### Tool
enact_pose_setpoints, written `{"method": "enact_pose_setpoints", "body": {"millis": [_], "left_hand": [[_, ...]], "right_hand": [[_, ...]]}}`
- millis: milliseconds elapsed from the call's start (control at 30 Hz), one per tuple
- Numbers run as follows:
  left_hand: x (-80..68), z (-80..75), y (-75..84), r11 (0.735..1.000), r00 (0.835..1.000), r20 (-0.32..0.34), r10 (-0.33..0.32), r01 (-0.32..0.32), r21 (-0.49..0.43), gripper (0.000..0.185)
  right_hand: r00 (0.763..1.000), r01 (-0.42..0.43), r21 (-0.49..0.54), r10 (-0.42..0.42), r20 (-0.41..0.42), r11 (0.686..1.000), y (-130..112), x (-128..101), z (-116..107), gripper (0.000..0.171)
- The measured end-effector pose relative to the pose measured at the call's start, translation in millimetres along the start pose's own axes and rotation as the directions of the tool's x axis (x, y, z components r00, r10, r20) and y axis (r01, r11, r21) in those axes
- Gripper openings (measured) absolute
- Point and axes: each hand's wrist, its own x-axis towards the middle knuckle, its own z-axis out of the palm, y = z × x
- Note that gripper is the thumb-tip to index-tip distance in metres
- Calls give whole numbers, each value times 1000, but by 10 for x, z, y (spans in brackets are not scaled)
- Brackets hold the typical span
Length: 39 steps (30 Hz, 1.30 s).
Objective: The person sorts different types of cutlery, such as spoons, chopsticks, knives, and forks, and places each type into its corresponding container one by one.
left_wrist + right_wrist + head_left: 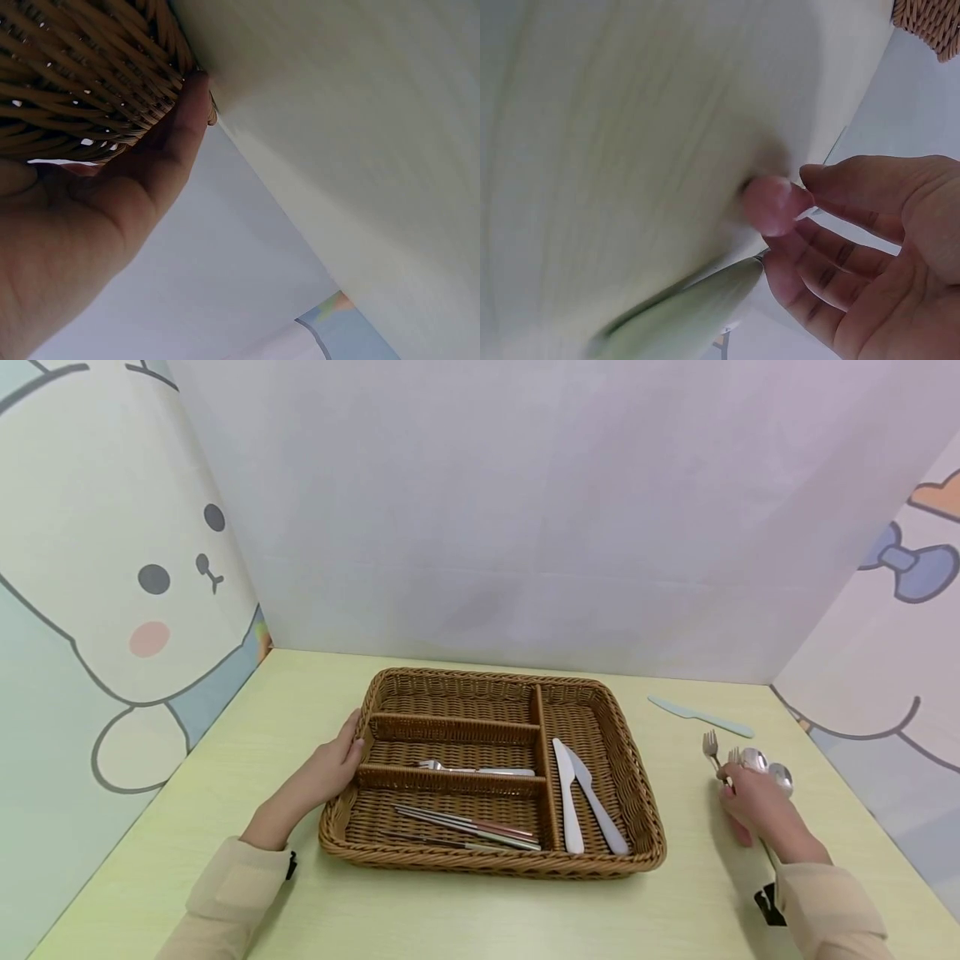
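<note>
A brown wicker cutlery basket (491, 868) with compartments stands on the table. At its left side my left hand (330, 768) grips the rim; in the left wrist view its fingers (176, 146) lie along the woven outer wall. To the right of the basket, my right hand (768, 806) pinches a fork (711, 745) with a pink handle. The rounded pink handle end (771, 206) shows between thumb and fingers in the right wrist view. Close by lie another fork (734, 755), two spoons (781, 777) and a pale green handle (690, 311), partly hidden by the hand.
A pale blue-green knife (701, 717) lies beyond the right hand. Inside the basket are two knives (592, 802), a light-handled fork (480, 771) and several chopsticks (468, 827). Cartoon-printed panels (135, 610) and a plain back wall (525, 527) border the table.
</note>
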Motion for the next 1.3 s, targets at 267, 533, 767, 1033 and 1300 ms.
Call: {"method": "enact_pose_setpoints", "body": {"millis": [267, 533, 767, 1033, 1300], "left_hand": [[12, 14, -21, 1000, 1000, 2, -1, 1, 1, 57], [13, 16, -25, 1000, 1000, 4, 5, -5, -7, 57], [6, 4, -15, 1000, 1000, 1, 4, -4, -6, 57], [-11, 1, -1, 1000, 1000, 2, 9, -9, -15, 58], [0, -2, -3, 1000, 1000, 0, 6, -6, -12, 57]], "right_hand": [[1000, 7, 32, -8, 11, 999, -11, -37, 60, 22], [999, -29, 82, 25, 45, 996, 16, -37, 67, 23], [999, -21, 109, 16, 46, 994, 13, -26, 65, 25], [999, 5, 99, -8, 35, 995, -109, -23, -19, 26], [990, 103, -4, -103, -96, 995, -273, 36, -74, 23]]}}
